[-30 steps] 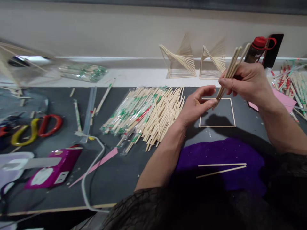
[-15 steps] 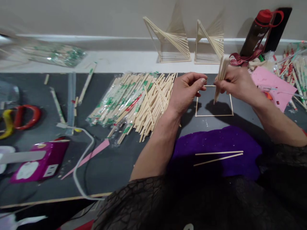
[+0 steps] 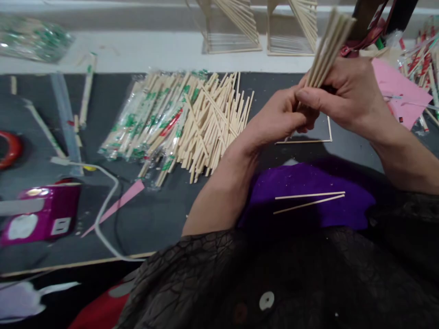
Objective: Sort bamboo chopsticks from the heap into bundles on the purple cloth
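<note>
A bundle of wooden chopsticks (image 3: pixel 329 50) stands tilted above the table, its top ends fanned slightly. Around its middle, my right hand (image 3: pixel 350 91) is closed, thumb pressed across the front. My left hand (image 3: pixel 281 114) meets it from the left, fingers curled round the lower part of the bundle, which is mostly hidden. Beneath the hands lies a square frame of thin sticks (image 3: pixel 305 141), only its near and right sides showing. Two chopsticks (image 3: pixel 308 196) lie in a narrow V on a purple cloth (image 3: pixel 260 183) close to my body.
Loose chopsticks (image 3: pixel 209 128) are heaped left of my hands, beside plastic-wrapped chopsticks (image 3: pixel 144 114). Two twisted stick models (image 3: pixel 233 48) (image 3: pixel 291 54) stand on the back ledge. Pink paper (image 3: pixel 401 96) lies at right; a white cable (image 3: pixel 106 201) and purple packet (image 3: pixel 44 214) at left.
My hands have come together on the bundle, which has risen and now leans right. My left hand, earlier apart from it, has closed round its lower part. The view has tipped downward.
</note>
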`<action>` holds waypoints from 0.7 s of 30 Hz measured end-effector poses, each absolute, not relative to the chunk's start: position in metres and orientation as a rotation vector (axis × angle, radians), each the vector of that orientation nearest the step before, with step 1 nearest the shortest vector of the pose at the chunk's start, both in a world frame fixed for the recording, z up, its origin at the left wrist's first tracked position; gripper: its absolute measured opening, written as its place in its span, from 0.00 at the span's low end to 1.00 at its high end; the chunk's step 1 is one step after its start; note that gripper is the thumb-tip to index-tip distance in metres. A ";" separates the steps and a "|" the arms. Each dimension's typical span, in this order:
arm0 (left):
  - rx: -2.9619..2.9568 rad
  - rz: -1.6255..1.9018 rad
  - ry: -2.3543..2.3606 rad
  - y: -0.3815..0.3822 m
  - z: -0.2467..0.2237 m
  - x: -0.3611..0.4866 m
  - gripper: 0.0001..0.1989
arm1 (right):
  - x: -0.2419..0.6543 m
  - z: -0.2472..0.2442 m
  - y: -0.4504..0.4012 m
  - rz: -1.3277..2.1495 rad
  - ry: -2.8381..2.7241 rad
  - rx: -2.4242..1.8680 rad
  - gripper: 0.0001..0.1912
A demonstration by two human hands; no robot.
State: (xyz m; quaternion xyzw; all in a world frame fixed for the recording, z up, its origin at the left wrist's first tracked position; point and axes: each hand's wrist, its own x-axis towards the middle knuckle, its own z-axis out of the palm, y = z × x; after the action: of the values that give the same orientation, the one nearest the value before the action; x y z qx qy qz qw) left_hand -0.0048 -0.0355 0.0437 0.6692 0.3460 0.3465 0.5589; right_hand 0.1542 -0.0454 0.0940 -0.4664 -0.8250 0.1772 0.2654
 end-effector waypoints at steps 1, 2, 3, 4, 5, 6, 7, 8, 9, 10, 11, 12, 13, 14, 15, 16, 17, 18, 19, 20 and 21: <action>1.553 0.822 0.840 -0.035 0.044 -0.005 0.08 | 0.156 0.093 -0.051 0.387 -2.214 -1.309 0.08; 1.508 0.856 0.873 -0.035 0.045 -0.006 0.10 | 0.159 0.091 -0.058 0.310 -2.199 -1.355 0.11; 1.450 0.912 0.909 -0.033 0.045 -0.007 0.11 | 0.161 0.087 -0.066 0.256 -2.198 -1.386 0.14; 1.382 0.986 0.941 -0.030 0.046 -0.009 0.14 | 0.163 0.082 -0.076 0.267 -2.249 -1.400 0.13; 1.312 1.081 0.965 -0.027 0.047 -0.012 0.17 | 0.163 0.075 -0.088 0.336 -2.363 -1.388 0.10; 1.255 1.178 0.974 -0.023 0.048 -0.015 0.19 | 0.163 0.067 -0.101 0.464 -2.538 -1.351 0.08; 1.216 1.275 0.969 -0.020 0.050 -0.018 0.22 | 0.161 0.059 -0.115 0.615 -2.737 -1.270 0.07; 1.186 1.378 0.959 -0.017 0.053 -0.022 0.24 | 0.159 0.050 -0.128 0.707 -2.897 -1.213 0.08; 1.162 1.465 0.949 -0.014 0.056 -0.027 0.25 | 0.155 0.042 -0.139 0.727 -3.006 -1.210 0.08; 1.140 1.536 0.946 -0.012 0.060 -0.032 0.26 | 0.152 0.035 -0.150 0.693 -3.063 -1.229 0.07; 1.113 1.603 0.960 -0.010 0.064 -0.037 0.26 | 0.149 0.029 -0.158 0.640 -3.106 -1.251 0.07; 1.088 1.624 0.983 -0.009 0.068 -0.042 0.26 | 0.146 0.024 -0.164 0.599 -3.140 -1.219 0.08; 1.056 1.653 1.009 -0.008 0.071 -0.048 0.25 | 0.144 0.021 -0.169 0.580 -3.188 -1.155 0.10; 1.032 1.665 1.022 -0.007 0.074 -0.053 0.24 | 0.142 0.019 -0.172 0.561 -3.235 -1.086 0.12; 1.007 1.686 1.024 -0.007 0.077 -0.058 0.23 | 0.140 0.018 -0.175 0.538 -3.273 -1.034 0.13; 0.984 1.708 1.019 -0.006 0.079 -0.063 0.23 | 0.139 0.017 -0.178 0.515 -3.295 -0.994 0.15; 0.970 1.716 1.012 -0.006 0.080 -0.066 0.22 | 0.138 0.018 -0.179 0.491 -3.304 -0.972 0.16; 0.966 1.713 1.002 -0.005 0.080 -0.069 0.22 | 0.138 0.018 -0.180 0.470 -3.303 -0.961 0.17; 0.970 1.703 0.993 -0.005 0.080 -0.071 0.20 | 0.138 0.019 -0.180 0.475 -3.300 -0.950 0.18; 0.979 1.689 0.984 -0.004 0.079 -0.073 0.19 | 0.138 0.021 -0.178 0.510 -3.296 -0.947 0.19; 0.986 1.677 0.975 -0.004 0.078 -0.074 0.18 | 0.139 0.023 -0.174 0.580 -3.285 -0.953 0.18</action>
State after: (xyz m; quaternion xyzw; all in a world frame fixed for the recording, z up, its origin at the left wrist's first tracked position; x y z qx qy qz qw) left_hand -0.0738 -0.0041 0.0779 0.4014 0.3969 0.6826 0.4642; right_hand 0.1394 -0.1742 0.0231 -0.2709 -0.9343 0.1648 -0.1632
